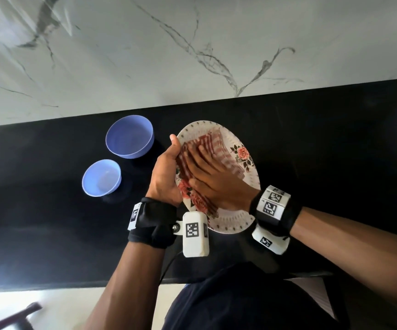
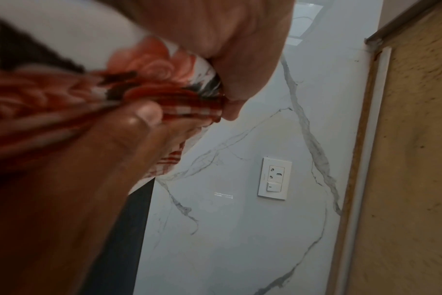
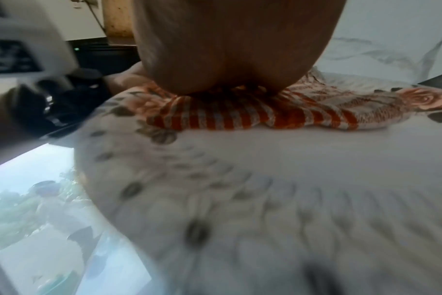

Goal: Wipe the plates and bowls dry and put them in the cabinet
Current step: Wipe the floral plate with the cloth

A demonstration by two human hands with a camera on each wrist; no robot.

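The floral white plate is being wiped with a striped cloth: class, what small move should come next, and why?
Probably slide the right hand, pressing the red-and-white striped cloth, toward the near rim of the white floral plate, which the left hand grips at its edge: that rim lies uncovered by cloth.

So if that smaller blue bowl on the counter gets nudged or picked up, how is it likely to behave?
The smaller blue bowl looks like thin, matte plastic, so probably light and not very fragile. It sits upright on the glossy black counter, so a nudge would likely slide it, not tip it. If wet, as the task suggests, its smooth wall may be slippery.
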